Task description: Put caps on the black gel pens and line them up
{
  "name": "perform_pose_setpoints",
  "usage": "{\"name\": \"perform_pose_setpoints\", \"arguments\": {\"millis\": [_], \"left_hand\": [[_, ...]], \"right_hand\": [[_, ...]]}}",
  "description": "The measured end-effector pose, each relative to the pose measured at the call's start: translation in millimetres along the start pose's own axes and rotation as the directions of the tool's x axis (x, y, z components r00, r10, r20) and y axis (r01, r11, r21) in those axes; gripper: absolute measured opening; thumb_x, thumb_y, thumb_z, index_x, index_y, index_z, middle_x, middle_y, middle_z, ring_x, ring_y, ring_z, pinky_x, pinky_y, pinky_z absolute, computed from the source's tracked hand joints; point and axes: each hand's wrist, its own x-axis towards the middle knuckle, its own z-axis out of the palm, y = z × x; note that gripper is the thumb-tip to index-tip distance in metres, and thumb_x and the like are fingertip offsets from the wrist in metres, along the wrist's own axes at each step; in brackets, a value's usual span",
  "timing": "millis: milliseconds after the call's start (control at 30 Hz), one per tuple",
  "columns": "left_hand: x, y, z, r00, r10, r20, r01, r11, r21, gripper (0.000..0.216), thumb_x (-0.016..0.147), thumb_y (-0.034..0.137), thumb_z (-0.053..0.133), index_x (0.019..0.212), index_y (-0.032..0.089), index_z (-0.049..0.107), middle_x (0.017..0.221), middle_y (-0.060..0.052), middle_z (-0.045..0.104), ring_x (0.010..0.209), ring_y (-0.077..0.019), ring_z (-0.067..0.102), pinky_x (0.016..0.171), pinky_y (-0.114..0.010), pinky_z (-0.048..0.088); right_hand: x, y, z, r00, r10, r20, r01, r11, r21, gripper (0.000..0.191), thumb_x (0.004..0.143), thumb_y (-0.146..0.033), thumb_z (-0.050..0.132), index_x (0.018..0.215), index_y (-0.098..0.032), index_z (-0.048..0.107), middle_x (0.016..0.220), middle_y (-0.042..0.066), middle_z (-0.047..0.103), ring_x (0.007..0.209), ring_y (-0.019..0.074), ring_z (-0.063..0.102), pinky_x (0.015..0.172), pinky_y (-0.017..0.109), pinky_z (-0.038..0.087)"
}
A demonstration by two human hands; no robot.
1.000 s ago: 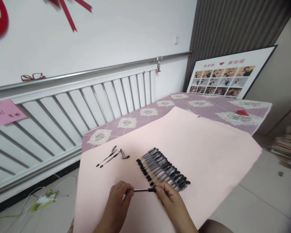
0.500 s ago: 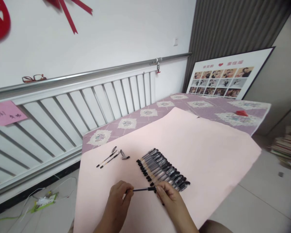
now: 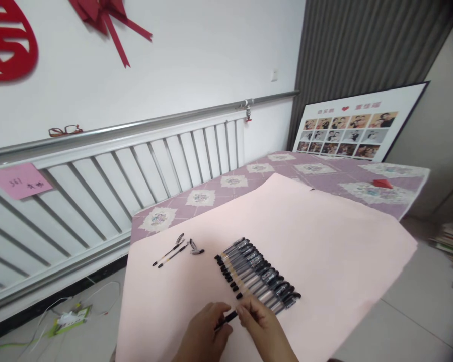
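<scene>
Between my two hands is a black pen [image 3: 231, 316], low over the pink sheet [image 3: 166, 306]. My left hand [image 3: 207, 329] grips its left part between thumb and fingers. The fingers of my right hand [image 3: 258, 322] pinch its other end, which they hide. Just beyond my hands lies a slanting row of several clear pens with black caps [image 3: 254, 269], side by side. Further left on the sheet are two uncapped pens [image 3: 169, 254] and loose pen caps [image 3: 195, 247].
Under the sheet is a purple patterned tablecloth [image 3: 241, 181], with a red folded paper [image 3: 382, 183] at the far right. A white radiator [image 3: 151, 161] runs along the wall. A photo board [image 3: 362, 125] leans at the back, and a power strip [image 3: 70, 320] lies on the floor.
My hands have come closer together, the left moving right and nearer to me, so less of the pen shows between them. The whole view has shifted slightly downward.
</scene>
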Motion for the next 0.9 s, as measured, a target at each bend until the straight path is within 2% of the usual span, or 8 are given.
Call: {"name": "perform_pose_setpoints", "arguments": {"millis": [133, 200, 267, 433, 633, 900], "left_hand": [[11, -6, -2, 0.998, 0.033, -0.055, -0.033, 0.999, -0.01, 0.025, 0.076, 0.011, 0.045, 0.094, 0.021, 0.059, 0.087, -0.002, 0.061, 0.081, -0.0141, 0.056, 0.074, -0.023, 0.042], [26, -16, -15, 0.989, -0.015, -0.149, 0.024, 0.998, 0.06, 0.022, 0.078, 0.013, 0.044, 0.092, 0.02, 0.059, 0.088, -0.002, 0.061, 0.08, -0.0135, 0.056, 0.074, -0.022, 0.042], [48, -30, -32, 0.968, -0.091, -0.233, 0.142, 0.966, 0.214, 0.02, 0.08, 0.016, 0.044, 0.094, 0.02, 0.058, 0.09, -0.002, 0.06, 0.081, -0.0133, 0.056, 0.074, -0.022, 0.042], [104, -67, -64, 0.943, -0.166, -0.29, 0.258, 0.914, 0.314, 0.02, 0.082, 0.02, 0.045, 0.097, 0.017, 0.058, 0.101, -0.009, 0.058, 0.098, -0.0205, 0.053, 0.086, -0.03, 0.038], [132, -93, -62, 0.941, -0.208, -0.266, 0.301, 0.873, 0.385, 0.019, 0.082, 0.02, 0.046, 0.097, 0.017, 0.058, 0.106, -0.009, 0.056, 0.102, -0.0209, 0.052, 0.088, -0.031, 0.038], [133, -100, -53, 0.934, -0.242, -0.262, 0.332, 0.86, 0.388, 0.019, 0.082, 0.021, 0.046, 0.098, 0.019, 0.056, 0.107, -0.008, 0.055, 0.098, -0.0211, 0.053, 0.083, -0.031, 0.039]], "right_hand": [[1, -1, 2, 0.999, -0.012, -0.032, 0.012, 1.0, 0.023, 0.024, 0.077, -0.043, 0.053, 0.074, -0.02, 0.06, 0.064, -0.002, 0.049, 0.062, 0.0145, 0.046, 0.059, 0.025, 0.038], [2, -1, 0, 0.998, 0.004, -0.055, -0.001, 0.999, 0.041, 0.026, 0.077, -0.045, 0.053, 0.081, -0.02, 0.061, 0.064, -0.002, 0.049, 0.062, 0.0148, 0.046, 0.059, 0.025, 0.038], [3, 0, -3, 0.998, 0.018, -0.059, -0.015, 0.999, 0.051, 0.028, 0.077, -0.046, 0.051, 0.08, -0.02, 0.061, 0.062, -0.002, 0.049, 0.061, 0.0147, 0.046, 0.058, 0.025, 0.038], [2, 1, -2, 0.998, 0.02, -0.051, -0.018, 0.999, 0.049, 0.028, 0.076, -0.046, 0.052, 0.077, -0.02, 0.061, 0.061, -0.002, 0.048, 0.06, 0.0142, 0.045, 0.057, 0.024, 0.037], [2, 6, -2, 0.998, 0.029, -0.061, -0.026, 0.998, 0.051, 0.027, 0.076, -0.046, 0.052, 0.078, -0.02, 0.061, 0.063, -0.002, 0.05, 0.061, 0.014, 0.045, 0.058, 0.024, 0.038], [2, 3, -7, 0.997, 0.042, -0.072, -0.036, 0.996, 0.08, 0.032, 0.073, -0.051, 0.054, 0.073, -0.02, 0.061, 0.061, -0.003, 0.049, 0.059, 0.0134, 0.044, 0.055, 0.023, 0.037]]}}
